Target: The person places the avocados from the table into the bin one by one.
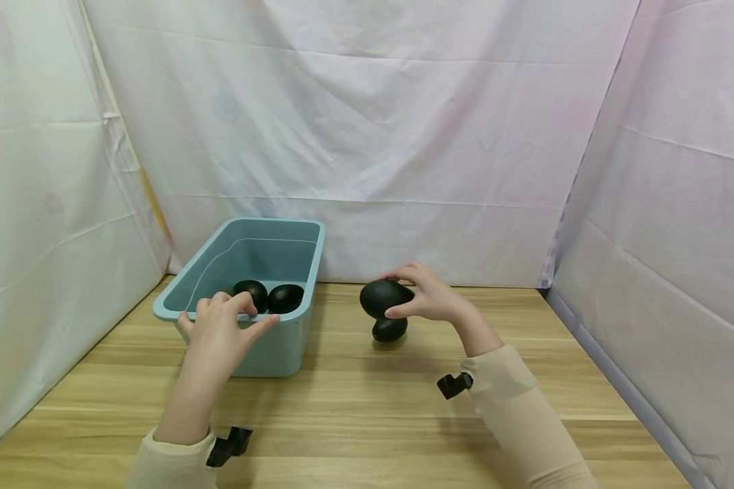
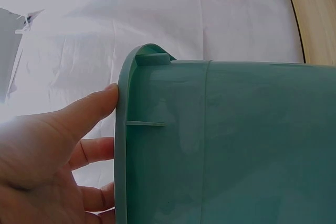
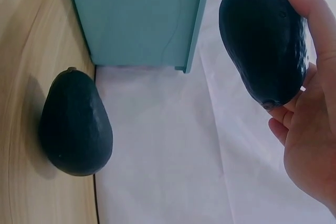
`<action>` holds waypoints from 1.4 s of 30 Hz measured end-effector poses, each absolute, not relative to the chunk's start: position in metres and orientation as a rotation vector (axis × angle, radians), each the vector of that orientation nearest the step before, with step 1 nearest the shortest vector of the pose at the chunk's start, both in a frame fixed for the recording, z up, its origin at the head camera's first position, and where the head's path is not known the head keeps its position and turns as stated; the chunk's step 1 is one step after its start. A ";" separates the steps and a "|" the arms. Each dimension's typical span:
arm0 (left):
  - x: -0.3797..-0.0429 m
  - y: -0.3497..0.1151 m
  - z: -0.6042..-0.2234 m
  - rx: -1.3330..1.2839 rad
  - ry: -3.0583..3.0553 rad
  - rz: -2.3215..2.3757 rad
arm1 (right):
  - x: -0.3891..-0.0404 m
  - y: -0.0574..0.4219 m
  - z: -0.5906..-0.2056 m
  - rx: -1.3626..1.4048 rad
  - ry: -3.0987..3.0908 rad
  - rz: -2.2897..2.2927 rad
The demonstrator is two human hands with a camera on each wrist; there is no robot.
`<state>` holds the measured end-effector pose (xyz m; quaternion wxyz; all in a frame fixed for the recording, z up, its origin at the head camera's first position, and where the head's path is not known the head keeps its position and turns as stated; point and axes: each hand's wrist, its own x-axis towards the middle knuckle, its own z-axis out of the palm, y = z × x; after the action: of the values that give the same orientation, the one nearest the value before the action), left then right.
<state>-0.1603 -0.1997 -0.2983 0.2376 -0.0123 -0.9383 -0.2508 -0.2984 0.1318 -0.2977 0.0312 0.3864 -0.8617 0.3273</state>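
Note:
A dark avocado [image 1: 382, 297] is gripped between the thumb and fingers of my right hand [image 1: 429, 293], held up off the table. Below it, a second avocado [image 3: 76, 124] lies on the wooden tabletop, partly hidden by the held one in the head view. To the left stands a blue-green plastic bin [image 1: 281, 346]. My left hand [image 1: 217, 333] holds its near rim, thumb at the edge and fingers reaching over; their tips are hidden behind the rim in the left wrist view. Inside the bin sit two avocados [image 1: 286, 299], one partly covered by the left hand.
The wooden table [image 1: 367, 421] extends in front of the bin and to its right. White cloth [image 1: 404, 136] hangs behind the table and along both sides. Each sleeve carries a small black mount [image 1: 455, 385] near the wrist.

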 end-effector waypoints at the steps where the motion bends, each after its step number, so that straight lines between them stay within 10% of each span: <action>1: -0.160 -0.200 -0.298 -0.033 -2.571 -0.687 | -0.299 0.130 -0.297 1.193 -2.654 1.008; 42: -0.161 -0.200 -0.298 -0.045 -2.556 -0.694 | -0.311 0.064 -0.272 1.237 -2.615 1.061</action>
<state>-0.1605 -0.1997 -0.2979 0.2440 -0.0165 -0.9357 -0.2542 -0.3107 0.0640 -0.2716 0.0302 0.4013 -0.8483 0.3442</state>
